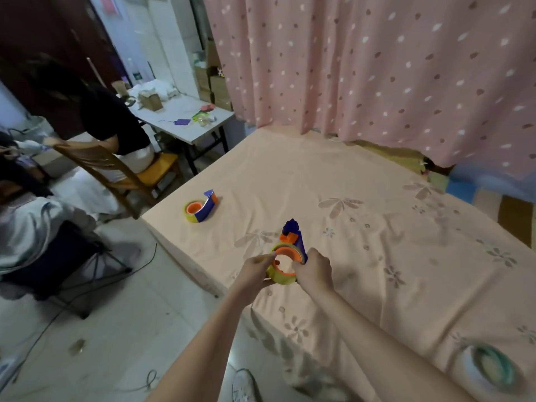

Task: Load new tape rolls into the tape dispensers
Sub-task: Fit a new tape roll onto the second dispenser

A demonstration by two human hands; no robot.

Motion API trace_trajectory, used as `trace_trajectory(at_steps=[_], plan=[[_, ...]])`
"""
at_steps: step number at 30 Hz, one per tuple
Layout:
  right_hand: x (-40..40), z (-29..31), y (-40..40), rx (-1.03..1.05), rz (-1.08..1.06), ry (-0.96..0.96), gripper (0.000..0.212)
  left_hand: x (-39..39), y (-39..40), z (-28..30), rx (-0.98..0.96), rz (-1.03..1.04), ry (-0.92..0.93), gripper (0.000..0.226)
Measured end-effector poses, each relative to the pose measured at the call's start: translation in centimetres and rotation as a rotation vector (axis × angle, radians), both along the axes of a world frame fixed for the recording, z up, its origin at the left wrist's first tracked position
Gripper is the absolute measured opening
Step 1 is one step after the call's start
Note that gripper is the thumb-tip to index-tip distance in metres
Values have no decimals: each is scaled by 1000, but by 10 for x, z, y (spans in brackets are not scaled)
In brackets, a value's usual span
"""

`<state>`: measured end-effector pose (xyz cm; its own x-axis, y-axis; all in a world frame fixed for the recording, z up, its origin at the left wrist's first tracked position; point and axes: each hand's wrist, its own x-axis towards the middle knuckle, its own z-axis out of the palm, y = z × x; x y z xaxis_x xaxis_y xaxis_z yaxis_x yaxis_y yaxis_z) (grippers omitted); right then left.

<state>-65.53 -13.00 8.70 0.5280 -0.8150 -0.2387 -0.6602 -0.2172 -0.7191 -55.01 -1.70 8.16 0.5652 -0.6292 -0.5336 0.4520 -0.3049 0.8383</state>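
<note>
A purple and orange tape dispenser is held above the bed's near left part. A yellowish tape roll sits at its orange hub. My left hand grips the roll from the left. My right hand holds the dispenser's body and the roll's right side. A second purple and orange dispenser with a yellowish roll in it lies on the bed near the left edge, far from both hands.
The bed's peach floral sheet spreads to the right. A bag of rolls lies at its near right corner. A pink curtain hangs behind. Two people sit at the left by a wooden chair and a white table. Cables cross the floor.
</note>
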Motion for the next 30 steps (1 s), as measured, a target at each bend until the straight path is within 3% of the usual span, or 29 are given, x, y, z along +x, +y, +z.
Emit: trace_trajectory(at_steps=[14,30], plan=[[167,-5,60,41,-4,7,11,166,65,-3,1,-8,50,34],[309,-22,-10,80,13,35,18,314,7,3,166,-139,-39,38]])
